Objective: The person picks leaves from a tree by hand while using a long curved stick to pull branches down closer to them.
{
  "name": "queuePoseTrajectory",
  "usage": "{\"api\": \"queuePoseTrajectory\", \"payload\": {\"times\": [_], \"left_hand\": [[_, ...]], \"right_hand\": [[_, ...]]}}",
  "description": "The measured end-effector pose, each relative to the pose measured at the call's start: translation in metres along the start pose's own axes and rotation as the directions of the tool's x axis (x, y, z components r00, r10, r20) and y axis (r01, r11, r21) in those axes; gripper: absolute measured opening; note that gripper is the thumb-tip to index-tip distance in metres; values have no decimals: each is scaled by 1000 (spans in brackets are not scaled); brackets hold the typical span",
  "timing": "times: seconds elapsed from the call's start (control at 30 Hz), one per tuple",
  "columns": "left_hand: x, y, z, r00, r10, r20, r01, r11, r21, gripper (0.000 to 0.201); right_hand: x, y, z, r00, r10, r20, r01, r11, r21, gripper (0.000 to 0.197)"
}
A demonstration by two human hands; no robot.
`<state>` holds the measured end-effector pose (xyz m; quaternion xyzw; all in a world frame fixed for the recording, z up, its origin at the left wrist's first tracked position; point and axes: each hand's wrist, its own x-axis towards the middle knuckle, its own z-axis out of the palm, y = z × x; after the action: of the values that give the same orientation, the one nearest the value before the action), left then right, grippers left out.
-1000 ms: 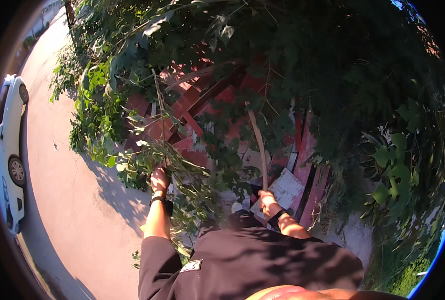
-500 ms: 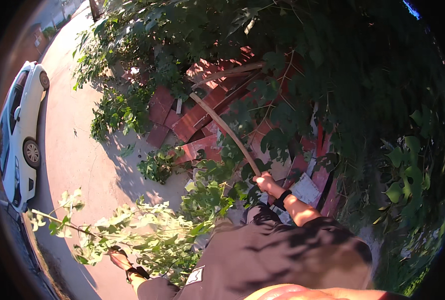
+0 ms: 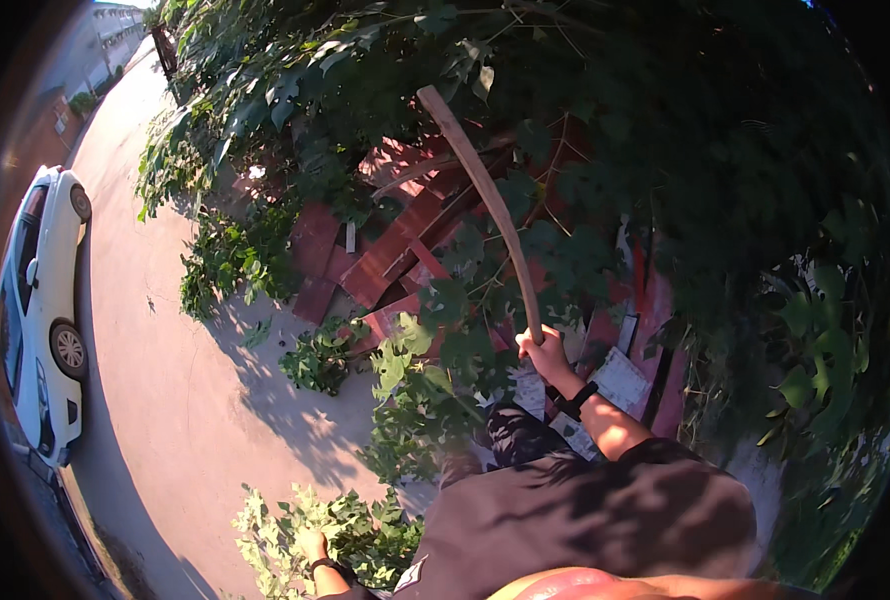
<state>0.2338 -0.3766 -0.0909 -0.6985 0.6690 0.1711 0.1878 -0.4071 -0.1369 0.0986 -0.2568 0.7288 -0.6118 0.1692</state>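
Since half a second ago the long wooden stick (image 3: 480,200) has swung up: it lay low across the red planks then, and now it rises steeply from the right hand (image 3: 543,352), its blunt tip among the dark leaves near the top of the picture. The leafy branch (image 3: 310,530) in the left hand (image 3: 312,544) has dropped from beside the person's left flank to the lower edge of the pavement, bunched close against the body. A second earlier, both hands were forward in the foliage.

The stick is pale brown, bare, smooth-looking and gently curved, thicker at the far end. The right hand is wrapped tight around its lower end, fingers closed; a black band sits on that wrist. The left hand, also wearing a dark wrist strap, is closed on the stem of the cut branch, whose leaves are broad, light green and sunlit.

One pile of flat reddish-brown planks (image 3: 385,255) lies under the overhanging bush (image 3: 605,130), the boards straight-edged and overlapping at angles. Two loose clumps of cut greenery (image 3: 317,357) rest on the pale, smooth concrete pavement (image 3: 155,340), near the edge of the planks. One white car (image 3: 35,310) stands along the left edge of the pavement, well apart from the person.
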Motion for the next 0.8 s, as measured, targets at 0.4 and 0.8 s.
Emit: {"api": "queuePoseTrajectory", "payload": {"times": [0.4, 0.8], "left_hand": [[-16, 501, -332, 141, 723, -676, -936, 320, 146, 22], [-76, 747, -574, -270, 547, -792, -935, 49, 352, 27]], "right_hand": [[-16, 17, -84, 849, 412, -332, -370, 911, 184, 28], [-24, 33, -132, 901, 297, -316, -280, 955, 99, 26]]}}
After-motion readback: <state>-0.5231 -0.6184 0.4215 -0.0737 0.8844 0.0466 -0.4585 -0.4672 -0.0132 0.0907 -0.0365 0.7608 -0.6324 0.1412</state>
